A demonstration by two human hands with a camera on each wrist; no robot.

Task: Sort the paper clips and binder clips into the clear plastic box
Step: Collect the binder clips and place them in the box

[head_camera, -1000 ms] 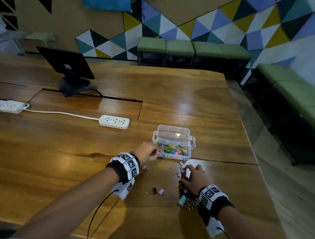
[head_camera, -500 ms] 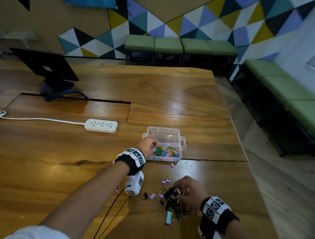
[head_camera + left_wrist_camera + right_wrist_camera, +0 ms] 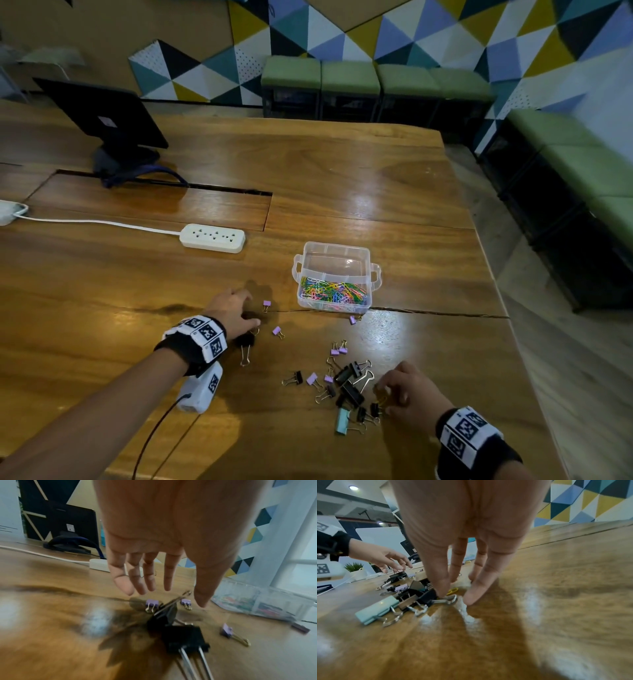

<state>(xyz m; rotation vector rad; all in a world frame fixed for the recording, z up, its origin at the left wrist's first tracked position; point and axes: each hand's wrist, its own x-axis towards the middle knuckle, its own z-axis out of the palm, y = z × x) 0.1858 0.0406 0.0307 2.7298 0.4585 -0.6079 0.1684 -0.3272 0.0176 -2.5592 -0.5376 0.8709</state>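
The clear plastic box (image 3: 356, 255) stands open, with coloured paper clips (image 3: 334, 293) filling its near compartment; its far part looks empty. My left hand (image 3: 252, 309) hovers with straight, spread fingers over two black binder clips (image 3: 186, 640) left of the box, holding nothing. Small purple binder clips (image 3: 152, 602) lie just beyond its fingertips. My right hand (image 3: 385, 394) points down at the right edge of a pile of binder clips (image 3: 349, 387). Its thumb touches a black clip's wire handle (image 3: 451, 599), and its fingertips (image 3: 471, 599) touch the table. A yellow paper clip (image 3: 453, 589) lies between the fingers, not held.
A mint binder clip (image 3: 376, 609) lies at the pile's near side. A white power strip (image 3: 213, 237) and its cable run left of the box. A black monitor (image 3: 102, 116) stands far left. The table's right edge (image 3: 493, 281) drops to the floor.
My left hand has left the box and moved down-left to hover over the black clips. My right hand has shifted from the pile's top to its right edge.
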